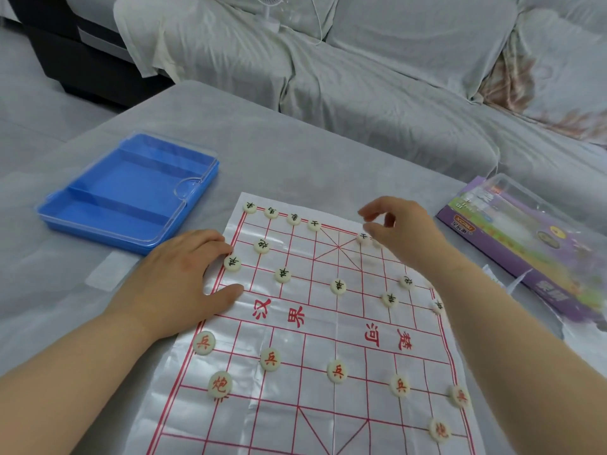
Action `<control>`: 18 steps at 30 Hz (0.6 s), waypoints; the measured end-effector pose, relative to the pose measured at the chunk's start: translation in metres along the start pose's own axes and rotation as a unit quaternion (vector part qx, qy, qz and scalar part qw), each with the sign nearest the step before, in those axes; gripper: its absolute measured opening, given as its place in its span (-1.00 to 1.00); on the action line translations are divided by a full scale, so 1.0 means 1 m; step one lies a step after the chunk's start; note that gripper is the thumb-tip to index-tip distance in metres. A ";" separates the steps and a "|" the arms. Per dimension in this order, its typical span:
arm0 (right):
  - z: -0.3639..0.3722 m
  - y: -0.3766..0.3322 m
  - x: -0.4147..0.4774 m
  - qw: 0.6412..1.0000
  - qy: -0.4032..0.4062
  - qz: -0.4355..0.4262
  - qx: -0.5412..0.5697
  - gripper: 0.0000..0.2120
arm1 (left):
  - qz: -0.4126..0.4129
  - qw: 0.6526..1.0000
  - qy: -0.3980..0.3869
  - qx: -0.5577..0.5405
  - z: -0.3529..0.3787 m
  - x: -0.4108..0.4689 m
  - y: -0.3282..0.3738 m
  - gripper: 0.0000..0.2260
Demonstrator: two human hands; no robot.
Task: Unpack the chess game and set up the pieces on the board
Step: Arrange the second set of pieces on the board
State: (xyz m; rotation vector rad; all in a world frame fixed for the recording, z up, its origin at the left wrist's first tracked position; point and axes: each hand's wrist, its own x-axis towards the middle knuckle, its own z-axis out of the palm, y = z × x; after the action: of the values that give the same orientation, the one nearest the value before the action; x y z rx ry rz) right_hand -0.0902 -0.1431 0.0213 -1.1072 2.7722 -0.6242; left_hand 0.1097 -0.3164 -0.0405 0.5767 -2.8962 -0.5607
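A thin plastic chess board (328, 323) printed with a red grid is seen spread on a grey-covered table (295, 152), partly set with round cream pieces — black-marked ones along the far rows, red-marked ones (270, 359) nearer the camera. The left hand (184, 274) is laid flat with fingers spread on the board's left edge, its fingertips touching a black-marked piece (232, 263). The right hand (397, 231) is held raised above the far row, fingers curled in a loose pinch; whether anything is gripped cannot be told. An open blue tray (128, 192) with a clear lid is seen to the left, a purple package (525, 251) to the right.
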 end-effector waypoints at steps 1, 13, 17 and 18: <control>-0.009 0.008 -0.010 1.000 -0.011 0.011 -0.017 -0.85 | -0.002 1.000 -0.001 0.004 0.000 0.000 0.000 -0.44; -0.034 0.075 -0.070 0.984 -0.082 0.150 -0.049 -0.82 | -0.047 0.999 -0.023 0.013 -0.003 -0.001 0.010 -0.45; -0.025 0.076 -0.067 0.981 -0.095 0.158 -0.054 -0.77 | -0.053 0.998 -0.028 0.016 -0.002 0.000 0.010 -0.46; -0.024 0.077 -0.066 0.982 -0.090 0.159 -0.055 -0.77 | -0.053 0.998 -0.025 0.015 -0.002 0.000 0.010 -0.47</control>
State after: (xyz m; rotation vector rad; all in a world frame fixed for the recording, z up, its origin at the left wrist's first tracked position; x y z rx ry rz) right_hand -0.0966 -0.0401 0.0083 -0.6731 2.7632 -0.3213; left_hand 0.1065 -0.3081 -0.0345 0.7346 -2.9398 -0.5540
